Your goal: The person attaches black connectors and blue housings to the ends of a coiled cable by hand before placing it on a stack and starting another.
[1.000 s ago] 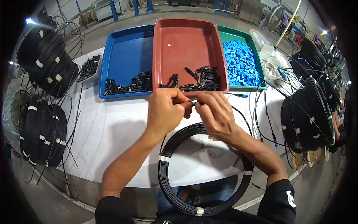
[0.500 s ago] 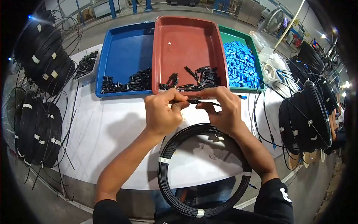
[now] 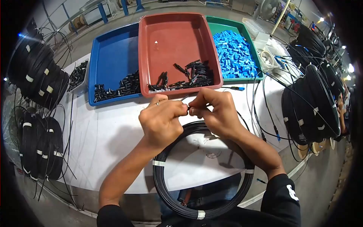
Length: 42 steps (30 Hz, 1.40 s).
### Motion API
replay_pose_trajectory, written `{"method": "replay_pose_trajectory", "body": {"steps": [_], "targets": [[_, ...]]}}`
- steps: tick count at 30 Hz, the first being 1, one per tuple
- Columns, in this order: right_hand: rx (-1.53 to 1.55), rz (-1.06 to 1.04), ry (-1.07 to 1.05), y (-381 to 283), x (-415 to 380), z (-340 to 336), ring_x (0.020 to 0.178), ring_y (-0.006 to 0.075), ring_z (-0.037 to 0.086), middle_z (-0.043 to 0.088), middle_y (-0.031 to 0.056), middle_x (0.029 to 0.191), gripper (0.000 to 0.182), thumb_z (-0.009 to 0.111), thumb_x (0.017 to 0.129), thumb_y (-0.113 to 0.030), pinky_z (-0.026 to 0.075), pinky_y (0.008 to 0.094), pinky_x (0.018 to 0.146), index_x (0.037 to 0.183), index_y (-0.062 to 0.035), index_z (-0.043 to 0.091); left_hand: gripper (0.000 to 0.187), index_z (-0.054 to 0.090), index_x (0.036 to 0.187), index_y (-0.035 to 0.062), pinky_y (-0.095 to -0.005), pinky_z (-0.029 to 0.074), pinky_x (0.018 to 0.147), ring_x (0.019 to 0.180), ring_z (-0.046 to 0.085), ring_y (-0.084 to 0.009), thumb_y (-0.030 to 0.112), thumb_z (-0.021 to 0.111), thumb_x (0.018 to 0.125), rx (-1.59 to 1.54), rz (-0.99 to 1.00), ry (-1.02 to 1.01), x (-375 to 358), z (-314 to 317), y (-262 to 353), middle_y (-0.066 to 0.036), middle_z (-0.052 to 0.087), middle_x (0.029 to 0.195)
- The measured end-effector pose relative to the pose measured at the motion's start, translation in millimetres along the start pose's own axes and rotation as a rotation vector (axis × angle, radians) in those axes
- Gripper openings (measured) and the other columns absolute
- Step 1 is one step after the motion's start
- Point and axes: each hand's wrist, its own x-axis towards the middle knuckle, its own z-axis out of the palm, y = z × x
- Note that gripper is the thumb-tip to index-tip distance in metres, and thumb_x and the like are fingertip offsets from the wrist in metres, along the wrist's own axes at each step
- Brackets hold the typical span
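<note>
Above the top of a black cable coil [image 3: 159,181] bound with white tape, my two hands meet almost fingertip to fingertip. My left hand [image 3: 162,120] is closed in a pinch, and what it holds is mostly hidden by the fingers. My right hand [image 3: 213,111] pinches a small dark piece at the cable end, with thin black cable running out behind it. Just beyond the hands stands a red tray [image 3: 177,41] with black connector parts [image 3: 198,73] along its near side.
A blue tray [image 3: 115,47] holds black parts; a green tray [image 3: 236,24] holds blue pieces [image 3: 236,55]. Cable coils stack at the left [image 3: 41,147] and right [image 3: 312,104]. A loose cable with a blue connector [image 3: 277,135] lies right. Part of another person's arm [image 3: 341,109] shows far right.
My hands have come together, and the dark connector seen between them is now mostly covered by fingers. The trays have shifted left and slightly up in view.
</note>
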Motion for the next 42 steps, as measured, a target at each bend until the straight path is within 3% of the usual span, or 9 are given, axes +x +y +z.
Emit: {"method": "replay_pose_trajectory", "body": {"steps": [2,8,10,15,20,30,34,36,42], "targets": [[0.427,0.494,-0.229,-7.6,6.7,-8.3,0.064,0.0133,0.062,0.065,0.0058,0.072,0.008,0.064,0.083,0.009,0.051,0.0301,0.06,0.082,0.0014,0.06,0.021,0.066,0.072,0.0016,-0.0338,0.048,0.059,0.062,0.065,-0.021,-0.014,0.06,0.058,0.053,0.392,0.011,3.7,-0.9,-2.4,-0.008,0.067,0.07],[0.522,0.298,-0.189,8.3,3.8,-5.2,0.073,0.0141,0.064,0.067,0.0072,0.084,0.014,0.068,0.086,0.004,0.053,0.0292,0.064,0.096,0.0028,0.059,0.018,0.064,0.069,0.0033,-0.0336,0.048,0.062,0.063,0.067,-0.0209,-0.013,0.063,0.062,0.104,0.358,-0.026,12.5,-6.9,-3.6,-0.007,0.067,0.068],[0.066,-0.109,-0.02,11.3,5.8,-3.9,0.078,0.0205,0.07,0.071,0.011,0.093,0.028,0.074,0.079,0.005,0.056,0.0332,0.067,0.103,0.0005,0.061,0.018,0.067,0.076,0.0006,-0.0302,0.051,0.061,0.06,0.066,-0.0213,-0.015,0.062,0.067,0.06,0.172,-0.017,14.1,-7.8,-5.6,-0.009,0.069,0.071],[-0.165,-0.322,0.048,14.6,3.4,2.0,0.078,0.0291,0.069,0.07,0.0113,0.092,0.029,0.075,0.071,0.005,0.055,0.0383,0.066,0.097,-0.0037,0.067,0.006,0.068,0.077,-0.0031,-0.0279,0.056,0.061,0.064,0.07,-0.0142,-0.007,0.072,0.08,-0.274,-0.536,-0.111,12.3,-8.1,-0.8,-0.01,0.073,0.074],[-0.18,-0.372,0.102,22.4,3.2,9.1,0.067,0.0229,0.069,0.07,0.0088,0.08,0.026,0.073,0.07,0.012,0.054,0.0308,0.056,0.091,-0.0023,0.069,0.007,0.067,0.077,-0.0048,-0.0265,0.056,0.062,0.065,0.071,-0.0142,-0.012,0.067,0.079,-0.502,-0.802,-0.157,14.2,-3.4,0.0,-0.011,0.072,0.07],[0.234,0.255,-0.137,10.9,5.4,-10.1,0.067,0.0186,0.068,0.069,0.0116,0.077,0.013,0.067,0.079,0.008,0.051,0.0309,0.059,0.089,0.0008,0.062,0.017,0.066,0.074,-0.0017,-0.0347,0.048,0.065,0.061,0.062,-0.0202,-0.014,0.063,0.062,0.227,0.566,-0.021,10.1,3.2,0.5,-0.008,0.064,0.071],[0.78,0.539,-0.461,25.2,5.8,-17.4,0.075,0.0116,0.065,0.067,0.0042,0.08,0.012,0.063,0.086,0.011,0.052,0.0256,0.063,0.089,0.0003,0.058,0.016,0.066,0.076,-0.0009,-0.0341,0.048,0.066,0.063,0.063,-0.0188,-0.012,0.066,0.065,0.252,0.585,-0.117,13.3,-5.0,4.7,-0.007,0.064,0.072],[0.499,0.149,-0.201,28.5,0.5,-6.9,0.074,0.0143,0.067,0.068,0.0074,0.081,0.014,0.072,0.086,0.0,0.054,0.0303,0.062,0.095,0.0021,0.061,0.018,0.067,0.079,-0.0013,-0.0334,0.049,0.066,0.064,0.066,-0.02,-0.013,0.067,0.066,0.205,0.477,-0.129,17.2,-8.5,0.5,-0.009,0.067,0.073],[-0.048,-0.1,0.012,20.1,-2.4,-2.0,0.078,0.027,0.072,0.072,0.0134,0.095,0.031,0.075,0.077,0.005,0.058,0.0342,0.066,0.105,-0.0012,0.065,0.009,0.07,0.082,-0.002,-0.0263,0.051,0.062,0.065,0.069,-0.0149,0.002,0.077,0.079,0.046,-0.149,-0.188,24.4,-15.7,1.6,-0.011,0.071,0.071]]}}
